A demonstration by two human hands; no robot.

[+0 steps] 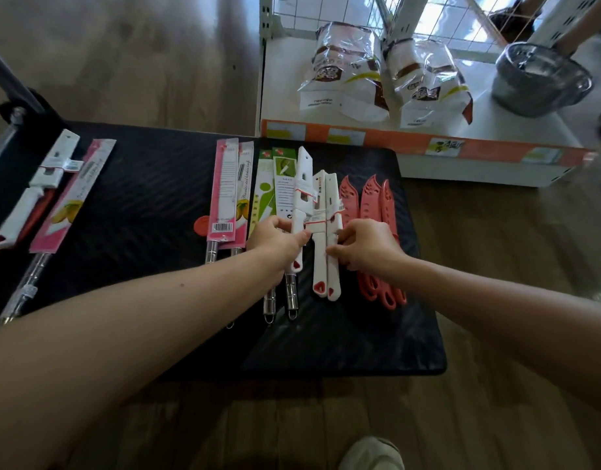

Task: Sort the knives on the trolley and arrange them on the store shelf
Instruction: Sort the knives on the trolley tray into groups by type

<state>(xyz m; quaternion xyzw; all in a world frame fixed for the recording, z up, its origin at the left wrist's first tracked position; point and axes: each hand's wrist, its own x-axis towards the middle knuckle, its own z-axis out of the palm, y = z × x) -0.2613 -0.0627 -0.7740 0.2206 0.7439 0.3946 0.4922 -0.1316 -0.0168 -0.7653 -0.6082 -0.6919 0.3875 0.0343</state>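
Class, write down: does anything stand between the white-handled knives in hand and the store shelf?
Nothing visible: the trolley mat beyond the white-handled knives is bare up to the shelf. Two bags and a metal pot take up part of it.

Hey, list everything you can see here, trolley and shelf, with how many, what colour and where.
trolley: one, black, left and centre.
white knives: four, three mid-trolley, one far left.
coral knives: three, right of the white ones.
pink-card knives: three, two mid-trolley, one left.
green-card knives: two, between pink and white.
shelf: one, white, orange edge strip, upper right.
bags: two, clear and white, on shelf.
pot: one, steel, shelf right.
shoe: one, pale, bottom.
left grip: holding a white knife.
right grip: pinching a white knife.
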